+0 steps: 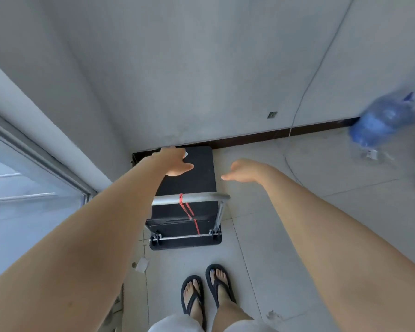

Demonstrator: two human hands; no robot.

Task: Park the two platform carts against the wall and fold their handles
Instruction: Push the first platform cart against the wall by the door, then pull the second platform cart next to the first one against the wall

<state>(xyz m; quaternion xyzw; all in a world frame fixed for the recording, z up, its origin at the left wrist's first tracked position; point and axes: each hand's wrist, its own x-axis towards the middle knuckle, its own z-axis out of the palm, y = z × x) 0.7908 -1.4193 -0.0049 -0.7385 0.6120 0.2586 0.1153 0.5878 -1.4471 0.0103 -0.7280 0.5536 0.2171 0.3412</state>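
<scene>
While parked against wall (201,68), black platform cart (189,178) with handle (189,198) upright. Left hand (175,164), right hand (244,171): open, empty, above deck.

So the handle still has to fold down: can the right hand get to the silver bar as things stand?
Probably yes. The right hand is open, holds nothing and hangs past the handle bar, a little to its right. Nothing lies between them, and only the red cord is tied round the bar.

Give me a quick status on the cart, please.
Left hand, right hand open, empty. Black platform cart at wall, metal handle upright. Blue water jug clear.
</scene>
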